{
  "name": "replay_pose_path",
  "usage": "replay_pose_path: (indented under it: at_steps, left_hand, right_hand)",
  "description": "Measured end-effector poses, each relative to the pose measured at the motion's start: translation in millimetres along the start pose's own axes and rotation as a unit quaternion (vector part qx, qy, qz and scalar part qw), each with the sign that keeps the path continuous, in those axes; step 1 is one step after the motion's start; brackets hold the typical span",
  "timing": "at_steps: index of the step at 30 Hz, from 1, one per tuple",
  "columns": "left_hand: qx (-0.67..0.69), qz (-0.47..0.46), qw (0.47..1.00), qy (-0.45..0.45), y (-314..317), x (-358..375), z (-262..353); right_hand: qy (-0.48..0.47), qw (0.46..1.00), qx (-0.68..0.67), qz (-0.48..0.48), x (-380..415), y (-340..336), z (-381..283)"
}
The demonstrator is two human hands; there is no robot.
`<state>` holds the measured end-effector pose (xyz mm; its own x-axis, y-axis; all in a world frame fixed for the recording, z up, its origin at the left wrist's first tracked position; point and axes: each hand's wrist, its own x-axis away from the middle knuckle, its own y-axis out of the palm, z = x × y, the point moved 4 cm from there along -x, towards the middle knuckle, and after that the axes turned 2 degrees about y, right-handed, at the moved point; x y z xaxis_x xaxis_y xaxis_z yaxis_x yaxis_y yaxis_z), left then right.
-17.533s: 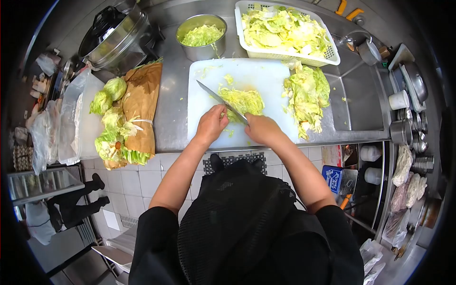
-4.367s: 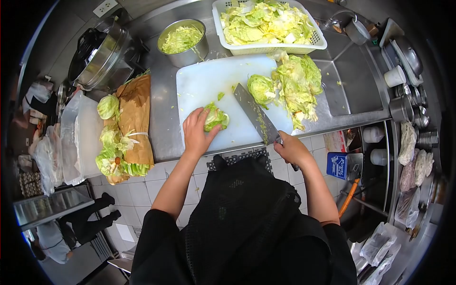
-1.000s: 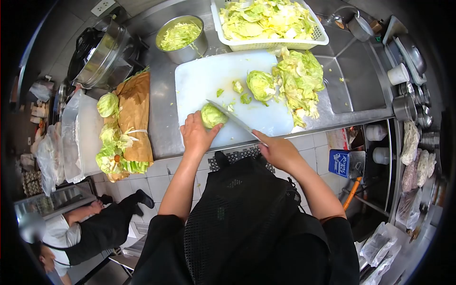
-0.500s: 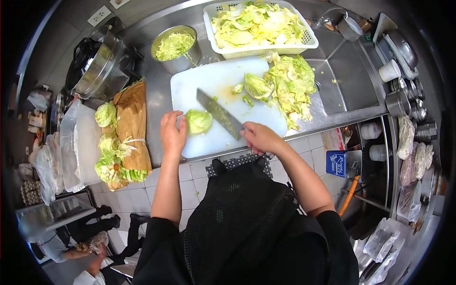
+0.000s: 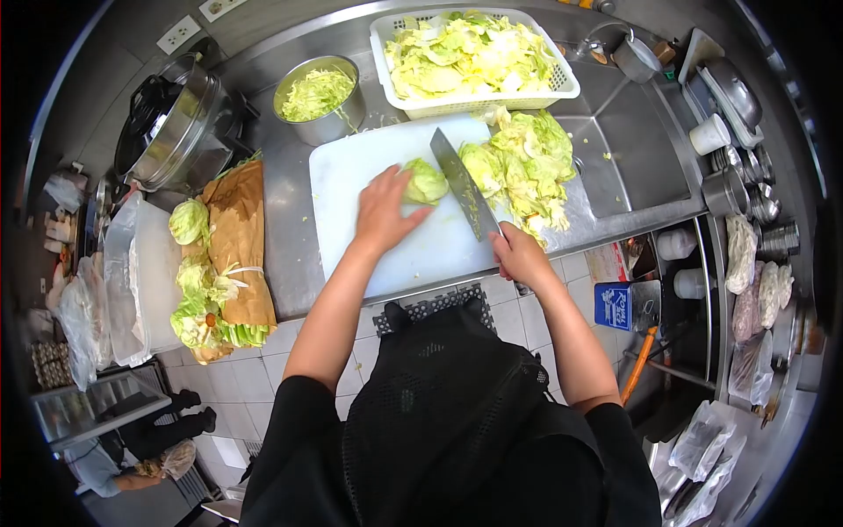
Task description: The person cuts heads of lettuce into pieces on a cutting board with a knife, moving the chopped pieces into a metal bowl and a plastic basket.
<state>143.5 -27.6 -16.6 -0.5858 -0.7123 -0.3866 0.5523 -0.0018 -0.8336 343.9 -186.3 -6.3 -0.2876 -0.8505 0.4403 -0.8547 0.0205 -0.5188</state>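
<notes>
On the white cutting board [image 5: 345,189], a cut piece of lettuce [image 5: 425,182] sits near the middle. My left hand [image 5: 385,213] grips its left side, thumb and fingers apart around it. A broad kitchen knife [image 5: 465,186] is in my right hand [image 5: 520,253], fingers wrapped round the handle. Its blade slants away from me, between the lettuce piece and a heap of lettuce leaves [image 5: 536,156] at the board's right side. Bits of green cling to the blade. Another lettuce chunk [image 5: 482,170] lies just right of the blade, against the heap.
Behind the board stand a metal pot [image 5: 323,127] of shredded lettuce and a white basket [image 5: 479,104] piled with leaves. A sink [image 5: 637,167] is to the right. Whole lettuces [image 5: 188,221] and a brown paper bundle [image 5: 239,241] lie left. A co-worker [image 5: 97,465] is at lower left.
My left hand and the lettuce piece have moved right and away from me. The knife has moved right, its blade turned steeper. The other chunk and loose scraps are now by the heap.
</notes>
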Motion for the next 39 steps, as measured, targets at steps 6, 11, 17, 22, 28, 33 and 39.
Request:
replay_pose_path:
  at_steps: [6, 11, 17, 22, 28, 33, 39]
  left_hand:
    - [-0.041, -0.135, 0.988, -0.063, 16, -5, -7]
    - [-0.079, -0.151, 0.976, -0.138, -47, 47, -16]
    - [0.013, 0.022, 0.998, -0.064, -31, 44, -56]
    - [0.011, 0.086, 0.996, -0.027, -10, 43, -56]
    - [0.000, 0.059, 0.998, -0.028, -9, 41, -57]
    - [0.009, 0.088, 0.996, -0.025, -9, 43, -58]
    - [0.006, 0.102, 0.994, -0.040, -7, 44, -59]
  right_hand:
    - [-0.022, 0.996, 0.033, 0.078, 23, -18, -9]
    - [-0.049, 0.994, 0.092, 0.015, 26, -9, -26]
    - [-0.109, 0.946, 0.304, -0.039, 1, 27, -37]
    - [-0.175, 0.925, 0.338, -0.019, 8, 23, -56]
    - [-0.199, 0.911, 0.357, -0.058, 6, 42, -90]
    - [-0.193, 0.915, 0.349, -0.063, -28, 62, -93]
    - [-0.206, 0.920, 0.326, -0.072, -12, 50, -100]
